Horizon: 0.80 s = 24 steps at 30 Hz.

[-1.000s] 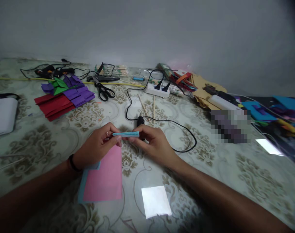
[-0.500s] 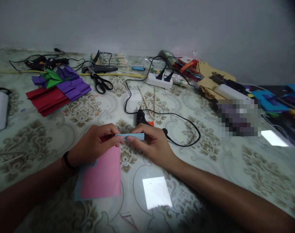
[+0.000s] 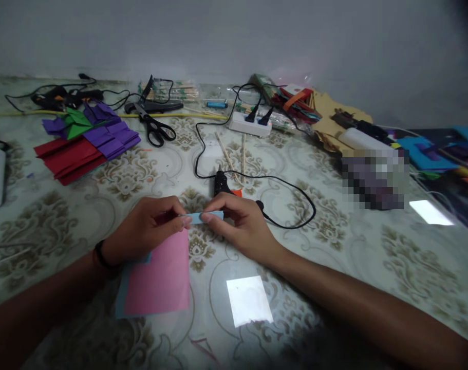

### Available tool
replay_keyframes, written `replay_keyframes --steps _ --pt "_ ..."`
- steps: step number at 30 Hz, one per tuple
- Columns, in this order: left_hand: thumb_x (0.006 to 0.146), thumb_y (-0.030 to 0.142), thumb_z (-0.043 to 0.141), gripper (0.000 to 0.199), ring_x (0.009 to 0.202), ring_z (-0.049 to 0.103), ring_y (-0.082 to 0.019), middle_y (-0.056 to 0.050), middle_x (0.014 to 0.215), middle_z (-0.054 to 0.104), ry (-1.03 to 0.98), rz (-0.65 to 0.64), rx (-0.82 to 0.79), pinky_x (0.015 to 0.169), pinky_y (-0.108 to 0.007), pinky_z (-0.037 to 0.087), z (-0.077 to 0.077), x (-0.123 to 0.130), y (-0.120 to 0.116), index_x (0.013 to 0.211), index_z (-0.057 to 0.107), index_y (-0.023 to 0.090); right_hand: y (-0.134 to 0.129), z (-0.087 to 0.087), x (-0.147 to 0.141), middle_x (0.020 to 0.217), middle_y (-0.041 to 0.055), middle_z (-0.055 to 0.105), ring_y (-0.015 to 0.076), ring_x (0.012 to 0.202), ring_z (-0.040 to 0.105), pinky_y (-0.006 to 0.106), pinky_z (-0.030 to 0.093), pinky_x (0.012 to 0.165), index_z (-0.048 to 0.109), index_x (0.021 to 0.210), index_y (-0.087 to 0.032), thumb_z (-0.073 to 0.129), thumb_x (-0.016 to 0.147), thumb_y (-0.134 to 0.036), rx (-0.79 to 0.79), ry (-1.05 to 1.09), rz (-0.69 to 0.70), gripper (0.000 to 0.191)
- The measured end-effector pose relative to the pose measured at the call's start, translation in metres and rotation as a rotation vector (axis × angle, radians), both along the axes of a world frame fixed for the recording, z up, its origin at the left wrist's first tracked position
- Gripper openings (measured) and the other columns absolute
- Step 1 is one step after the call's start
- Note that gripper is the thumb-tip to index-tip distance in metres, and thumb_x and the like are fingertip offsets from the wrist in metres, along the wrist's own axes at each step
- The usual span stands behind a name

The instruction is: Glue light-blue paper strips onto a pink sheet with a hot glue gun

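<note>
A narrow folded strip of light blue paper (image 3: 196, 218) is pinched between both hands, above the table. My left hand (image 3: 154, 223) grips its left end between thumb and fingers, and a dark band circles that wrist. My right hand (image 3: 239, 221) pinches the strip nearer its right end, which sticks out past the thumb. Under and beside my left hand lies a pink sheet (image 3: 160, 282) on top of blue paper (image 3: 120, 295). Just beyond my right hand is a black glue gun (image 3: 221, 184) with an orange part, partly hidden by the fingers.
Folded red paper (image 3: 70, 156) and purple paper (image 3: 112, 139) lie at the back left, near black scissors (image 3: 156, 128). A white power strip (image 3: 250, 124), cables and thin sticks (image 3: 244, 156) are behind the glue gun. Colored papers (image 3: 426, 154) lie at the right.
The blue strip has tilted slightly, with more of its flat face showing. Both hands still pinch it. The whole view has shifted a little, so the table items appear slightly further left.
</note>
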<state>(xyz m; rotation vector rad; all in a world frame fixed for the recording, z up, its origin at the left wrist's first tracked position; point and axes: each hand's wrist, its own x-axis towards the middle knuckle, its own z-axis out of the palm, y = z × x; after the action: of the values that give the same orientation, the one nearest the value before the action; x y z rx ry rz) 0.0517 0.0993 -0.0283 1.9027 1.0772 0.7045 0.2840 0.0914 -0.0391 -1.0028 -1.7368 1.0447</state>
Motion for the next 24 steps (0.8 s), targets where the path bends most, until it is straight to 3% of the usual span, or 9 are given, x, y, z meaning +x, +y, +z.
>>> replay_keyframes --steps 8,18,24 --pt "0.096 0.038 0.065 0.027 0.067 0.063 -0.014 0.001 0.071 0.070 -0.113 0.016 -0.111 0.062 -0.025 0.046 0.0000 -0.0015 0.0022 0.076 0.068 0.020 0.0049 -0.0005 0.0043 0.064 -0.0032 0.058 0.0097 0.055 0.048 0.024 0.038 0.050 0.071 0.082 -0.018 0.076 0.091 -0.042 -0.219 0.160 0.018 0.025" --pt "0.094 0.036 0.069 0.021 0.066 0.066 -0.014 0.001 0.072 0.071 -0.240 0.080 -0.148 0.064 -0.025 0.054 0.0022 0.0017 0.0028 0.082 0.067 0.019 0.0072 0.0034 0.0063 0.060 -0.0036 0.058 0.0101 0.051 0.051 0.023 0.041 0.048 0.068 0.080 -0.019 0.077 0.089 -0.056 -0.233 0.171 0.004 0.039" --pt "0.095 0.034 0.069 0.020 0.065 0.065 -0.012 0.001 0.073 0.072 -0.323 0.091 -0.194 0.063 -0.023 0.055 -0.0016 0.0007 0.0037 0.083 0.066 0.019 0.0076 0.0023 0.0067 0.060 -0.0033 0.059 0.0095 0.050 0.051 0.023 0.040 0.048 0.067 0.079 -0.018 0.078 0.088 -0.055 -0.265 0.165 0.046 0.039"
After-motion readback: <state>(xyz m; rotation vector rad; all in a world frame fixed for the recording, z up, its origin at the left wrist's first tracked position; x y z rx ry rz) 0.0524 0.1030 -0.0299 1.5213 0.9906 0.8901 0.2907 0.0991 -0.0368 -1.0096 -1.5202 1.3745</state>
